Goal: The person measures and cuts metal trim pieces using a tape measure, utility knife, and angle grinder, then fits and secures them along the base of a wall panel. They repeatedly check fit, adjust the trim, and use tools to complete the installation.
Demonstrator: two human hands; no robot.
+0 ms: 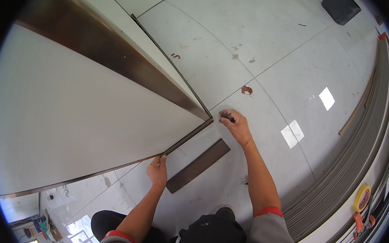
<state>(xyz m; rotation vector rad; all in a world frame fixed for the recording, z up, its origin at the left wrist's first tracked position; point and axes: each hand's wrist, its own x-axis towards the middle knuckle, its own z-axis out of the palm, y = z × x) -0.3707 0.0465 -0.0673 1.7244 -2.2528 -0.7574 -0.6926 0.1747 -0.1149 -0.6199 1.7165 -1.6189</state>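
A large white panel [90, 108] with dark brown metallic edging stands at the left, its corner pointing toward the middle. My left hand [157, 171] pinches the dark edge strip [188, 137] along the panel's near edge, a short way back from the corner. Just right of that corner, my right hand [235, 124] is held apart from the panel with its fingers curled together. What sits in those fingers, if anything, is too dark and small to make out. Between my forearms a short brown flat piece [198, 166] lies on the floor.
Long grey-brown profiles [336, 178] are stacked along the right side. On them rest a yellow tape roll [362, 198] and an orange-handled tool [358, 223]. A black bin [340, 8] stands at the far right. The tiled floor [272, 68] has stains and a chipped patch.
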